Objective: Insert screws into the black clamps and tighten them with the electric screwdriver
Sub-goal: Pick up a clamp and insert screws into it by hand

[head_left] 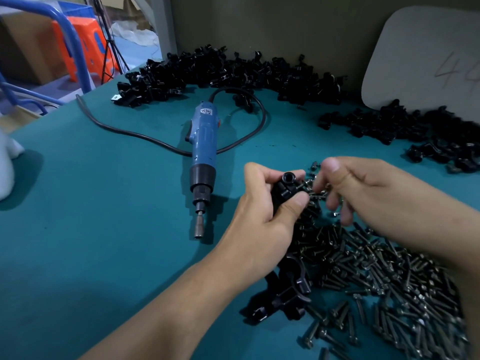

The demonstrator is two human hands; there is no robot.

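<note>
I saw a teal-covered bench (104, 203) under an olive wall (285, 27). Right of the blue electric screwdriver (203, 152), my left grip (267, 203) curled round a black plastic clamp (285, 188). My right grip (363, 188) hovered blurred over dark metal screws (389, 276); I couldn't tell its hold.

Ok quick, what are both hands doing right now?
Left hand: grips a black clamp.
Right hand: pinches a screw at the clamp, slightly blurred.
</note>
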